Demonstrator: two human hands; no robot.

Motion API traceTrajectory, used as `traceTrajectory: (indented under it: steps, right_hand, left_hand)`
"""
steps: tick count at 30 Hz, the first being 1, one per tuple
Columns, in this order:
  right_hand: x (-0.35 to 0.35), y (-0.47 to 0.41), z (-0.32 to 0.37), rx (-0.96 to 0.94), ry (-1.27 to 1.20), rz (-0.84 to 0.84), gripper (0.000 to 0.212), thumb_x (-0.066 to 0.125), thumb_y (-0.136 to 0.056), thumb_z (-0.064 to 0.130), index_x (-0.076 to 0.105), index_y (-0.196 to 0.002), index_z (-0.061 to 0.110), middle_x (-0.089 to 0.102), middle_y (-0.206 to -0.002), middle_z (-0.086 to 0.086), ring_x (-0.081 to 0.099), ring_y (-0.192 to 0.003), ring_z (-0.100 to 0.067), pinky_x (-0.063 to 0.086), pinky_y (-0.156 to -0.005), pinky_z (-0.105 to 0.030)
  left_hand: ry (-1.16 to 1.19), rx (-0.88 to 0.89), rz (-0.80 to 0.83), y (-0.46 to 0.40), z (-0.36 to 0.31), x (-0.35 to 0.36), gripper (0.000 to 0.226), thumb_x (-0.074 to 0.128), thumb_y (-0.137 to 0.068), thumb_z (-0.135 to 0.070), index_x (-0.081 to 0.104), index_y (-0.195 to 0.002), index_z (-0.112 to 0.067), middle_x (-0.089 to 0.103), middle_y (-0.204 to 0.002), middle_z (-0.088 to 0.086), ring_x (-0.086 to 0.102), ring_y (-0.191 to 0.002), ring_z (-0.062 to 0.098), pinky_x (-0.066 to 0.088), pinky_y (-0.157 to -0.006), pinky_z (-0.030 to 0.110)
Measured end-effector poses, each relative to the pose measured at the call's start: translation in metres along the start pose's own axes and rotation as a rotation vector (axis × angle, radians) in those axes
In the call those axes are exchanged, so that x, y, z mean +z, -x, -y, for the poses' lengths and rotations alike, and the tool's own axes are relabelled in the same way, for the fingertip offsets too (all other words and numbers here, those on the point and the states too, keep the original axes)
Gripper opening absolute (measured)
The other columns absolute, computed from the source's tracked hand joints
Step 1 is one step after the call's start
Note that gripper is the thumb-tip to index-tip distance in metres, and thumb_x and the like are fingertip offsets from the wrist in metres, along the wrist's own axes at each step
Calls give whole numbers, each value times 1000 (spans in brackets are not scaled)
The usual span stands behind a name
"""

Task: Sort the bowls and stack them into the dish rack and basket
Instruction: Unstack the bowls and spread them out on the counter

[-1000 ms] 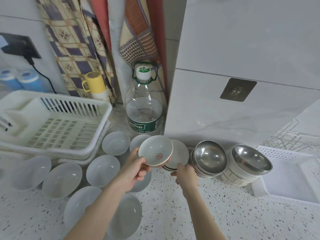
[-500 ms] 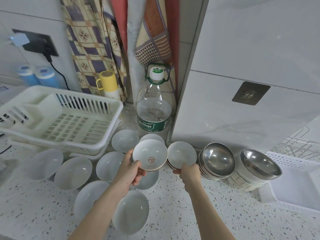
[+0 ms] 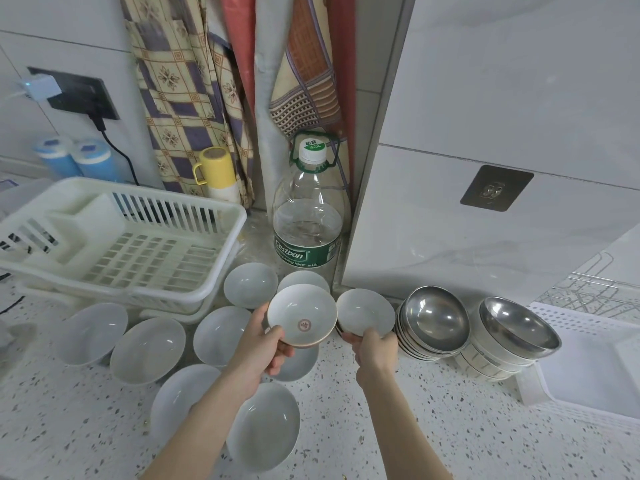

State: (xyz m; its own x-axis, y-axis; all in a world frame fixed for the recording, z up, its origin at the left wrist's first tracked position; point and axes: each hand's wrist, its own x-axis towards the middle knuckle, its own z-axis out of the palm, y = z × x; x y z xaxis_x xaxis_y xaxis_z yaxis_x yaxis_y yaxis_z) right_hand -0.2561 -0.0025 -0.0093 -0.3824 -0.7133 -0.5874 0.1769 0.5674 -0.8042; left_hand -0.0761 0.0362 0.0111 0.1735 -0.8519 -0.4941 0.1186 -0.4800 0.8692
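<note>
Nine plain white bowls [image 3: 149,349] lie on the table [image 3: 415,427] toward its left edge. Two smaller bowls [image 3: 302,315] are held above it, one with a red mark, each in one of two hands [image 3: 258,351]. Two stacks of steel bowls [image 3: 434,318] stand toward the right. One rack [image 3: 121,244], one water bottle [image 3: 306,223], one yellow cup [image 3: 214,168], two blue-capped containers [image 3: 74,159].

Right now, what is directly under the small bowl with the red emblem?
The left hand holds the emblem bowl above the counter. Under it, part of a plain white bowl shows on the speckled counter. The rest of that bowl is covered by bowl and hand.
</note>
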Motion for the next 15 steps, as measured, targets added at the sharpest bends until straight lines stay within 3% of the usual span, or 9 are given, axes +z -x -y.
traceTrajectory:
  steps: [7, 11, 15]
  right_hand:
    - [1, 7, -3, -38, -142, -1, 34, 34, -86, -2, 42, -118, 7, 71, -78, -25, 39, -38, -11, 31, -42, -24]
    - [-4, 17, -9, -116, -179, 37, 48, 33, -85, -4, 42, -129, 14, 66, -100, -32, 48, -35, -3, 33, -38, -18]
    - [-15, 30, -18, -165, -222, 78, 57, 34, -86, -3, 43, -133, 28, 70, -80, -30, 43, -37, -5, 34, -39, -17]
  left_hand:
    - [24, -11, 16, 0, 3, -5, 52, 44, -90, -2, 52, -115, -47, 61, -55, 10, 34, -39, 13, 27, -37, 21]
    - [59, -11, 16, 1, 4, -8, 51, 43, -92, -2, 53, -112, -48, 61, -53, 9, 33, -38, 12, 26, -35, 21]
    - [102, -1, 19, 3, 6, -13, 51, 45, -93, -3, 52, -117, -48, 60, -54, 9, 33, -38, 11, 26, -34, 21]
